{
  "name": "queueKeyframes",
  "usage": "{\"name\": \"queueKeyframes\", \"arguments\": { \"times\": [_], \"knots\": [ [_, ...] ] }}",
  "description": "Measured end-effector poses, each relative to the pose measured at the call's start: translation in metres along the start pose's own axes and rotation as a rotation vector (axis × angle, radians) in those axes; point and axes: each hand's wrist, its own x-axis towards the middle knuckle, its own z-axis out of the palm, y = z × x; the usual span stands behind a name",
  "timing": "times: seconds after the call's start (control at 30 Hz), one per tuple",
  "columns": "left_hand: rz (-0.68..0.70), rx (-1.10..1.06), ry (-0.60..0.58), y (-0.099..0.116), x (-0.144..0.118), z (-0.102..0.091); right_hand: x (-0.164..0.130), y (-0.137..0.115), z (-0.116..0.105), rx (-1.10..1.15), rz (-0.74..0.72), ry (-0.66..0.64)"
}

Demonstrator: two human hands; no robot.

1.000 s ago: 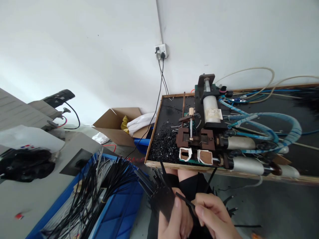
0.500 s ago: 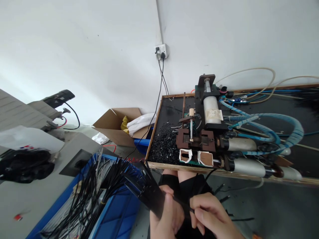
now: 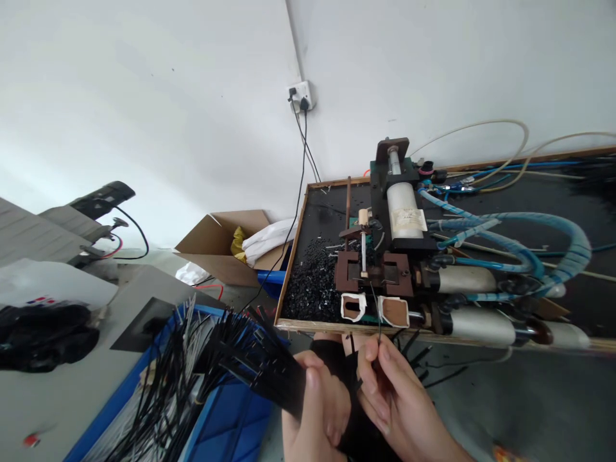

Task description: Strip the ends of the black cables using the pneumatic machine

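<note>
Partly cut off below, the left hand (image 3: 315, 410) clenches a bundle of thin black wires (image 3: 269, 375), too many to count; the right hand (image 3: 392, 398) pinches one single black wire (image 3: 376, 308).

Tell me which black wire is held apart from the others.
The single black wire pinched by the right hand, pointing up toward the machine; the others stay bundled in the left hand.

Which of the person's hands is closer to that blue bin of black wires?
Left. The left hand, gripping a black wire bundle, is beside the blue bin; the right hand is farther right.
</note>
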Motion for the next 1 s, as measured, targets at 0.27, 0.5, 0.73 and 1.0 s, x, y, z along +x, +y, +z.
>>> {"name": "queueKeyframes", "arguments": {
  "times": [0.27,0.5,0.73,1.0],
  "knots": [
    [0.001,0.039,0.053,-0.009,0.012,-0.003,0.015,0.003,-0.001,0.048,0.033,0.135],
    [-0.016,-0.010,-0.048,-0.001,0.010,0.002,0.016,0.000,-0.002,0.090,0.085,0.101],
    [-0.064,-0.024,-0.071,0.000,0.008,-0.001,0.016,0.000,-0.007,0.136,0.146,0.071],
    [-0.063,-0.007,-0.127,0.001,0.008,-0.003,0.014,-0.003,-0.008,0.145,0.171,0.040]
  ]
}}
